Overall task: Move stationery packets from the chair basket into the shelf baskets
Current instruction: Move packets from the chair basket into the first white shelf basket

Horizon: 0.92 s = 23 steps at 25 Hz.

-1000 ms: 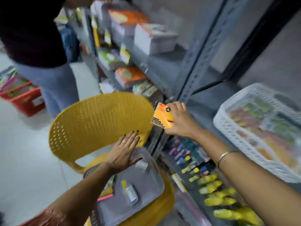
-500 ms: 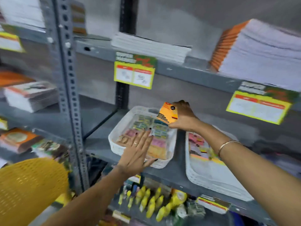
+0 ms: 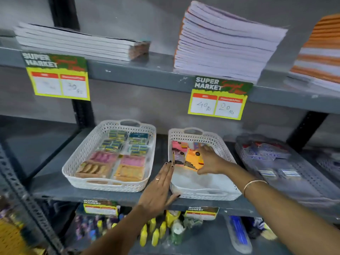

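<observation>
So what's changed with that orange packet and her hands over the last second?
The right hand carried the orange packet from beside the yellow chair up into the right-hand white plastic basket, laying it next to the pink packets. The left hand left the chair basket and now rests flat against that white basket's side. The packet is still gripped; the left-hand white basket looks unchanged.

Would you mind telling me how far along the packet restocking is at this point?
Done: the left white basket looks full of packets, and the right white basket has a few at its far end. In hand: the right hand is setting an orange packet there, while the left hand steadies its side. Left: its near half is bare; the chair basket is out of view, so the remainder is unknown.
</observation>
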{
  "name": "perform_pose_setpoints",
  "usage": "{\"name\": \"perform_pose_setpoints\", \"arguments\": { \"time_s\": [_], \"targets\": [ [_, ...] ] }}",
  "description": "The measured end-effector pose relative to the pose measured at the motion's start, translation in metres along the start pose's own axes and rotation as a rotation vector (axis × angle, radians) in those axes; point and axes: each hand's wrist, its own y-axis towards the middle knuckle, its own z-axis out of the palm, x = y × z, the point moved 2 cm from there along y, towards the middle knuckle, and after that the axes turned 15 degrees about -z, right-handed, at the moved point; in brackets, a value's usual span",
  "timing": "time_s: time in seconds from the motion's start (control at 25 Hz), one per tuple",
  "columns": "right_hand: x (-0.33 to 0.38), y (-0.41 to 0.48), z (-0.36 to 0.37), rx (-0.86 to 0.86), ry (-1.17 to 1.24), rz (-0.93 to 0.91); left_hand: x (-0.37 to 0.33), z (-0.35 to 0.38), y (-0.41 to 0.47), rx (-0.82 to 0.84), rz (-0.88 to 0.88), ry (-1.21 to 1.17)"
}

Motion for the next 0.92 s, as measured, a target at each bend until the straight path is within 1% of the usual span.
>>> {"name": "perform_pose_setpoints", "arguments": {
  "time_s": [0.08,0.16,0.28,0.44,0.56,0.92],
  "targets": [
    [-0.005,-0.005,0.02,0.05,0.012,0.018,0.005,0.013,-0.006,0.076,-0.056,-0.012],
    [-0.004,-0.006,0.033,0.061,0.027,0.018,0.017,0.024,-0.008,0.186,-0.119,0.03],
    [-0.004,-0.007,0.046,0.076,0.048,0.013,0.028,0.04,-0.011,0.266,-0.093,0.153],
    [-0.002,-0.003,0.055,0.146,0.037,-0.03,0.029,0.043,-0.009,0.26,-0.032,0.215],
    [0.003,0.003,0.062,0.211,0.032,-0.064,0.029,0.045,-0.009,0.258,-0.019,0.219],
    [0.005,0.005,0.062,0.242,0.038,-0.069,0.03,0.043,-0.009,0.261,-0.015,0.239]
  ]
}}
